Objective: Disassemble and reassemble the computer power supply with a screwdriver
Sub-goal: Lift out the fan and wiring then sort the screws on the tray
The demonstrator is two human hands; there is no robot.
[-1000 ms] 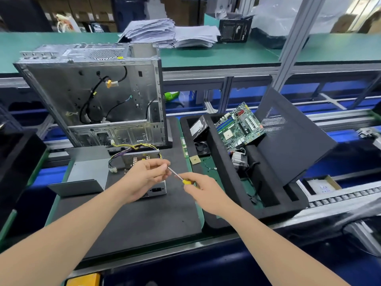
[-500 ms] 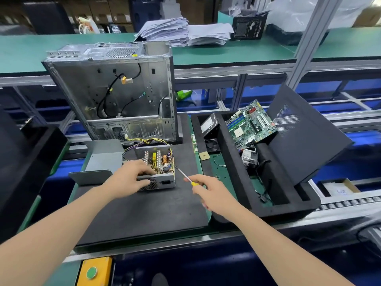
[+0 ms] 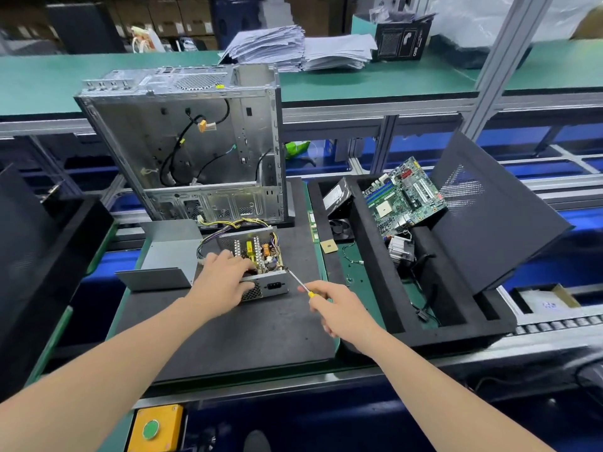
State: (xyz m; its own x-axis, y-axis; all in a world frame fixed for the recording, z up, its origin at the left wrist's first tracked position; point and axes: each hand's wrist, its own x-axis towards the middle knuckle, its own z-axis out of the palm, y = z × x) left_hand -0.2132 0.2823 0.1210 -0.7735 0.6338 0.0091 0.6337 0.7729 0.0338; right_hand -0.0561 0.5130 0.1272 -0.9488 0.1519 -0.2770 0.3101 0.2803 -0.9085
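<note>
Lying under left grip point(image 3: 225, 282): power supply point(image 3: 271, 286)

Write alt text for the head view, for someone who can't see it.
A person's left hand grips an open power supply on a black mat while the right hand holds a screwdriver, tip at its near-right corner. A stripped case stands behind it.

The power supply point(image 3: 272, 286) sits flat on the black mat point(image 3: 228, 337) with its lid off. Its circuit board, heat sinks and yellow parts are exposed, and the socket and vent grille face the person. Yellow-and-black wires point(image 3: 228, 224) trail from the rear. The grey cover point(image 3: 169, 252) lies just left. The thin-shafted, yellow-handled screwdriver point(image 3: 298, 281) slants, tip at the supply's near right top corner.
</note>
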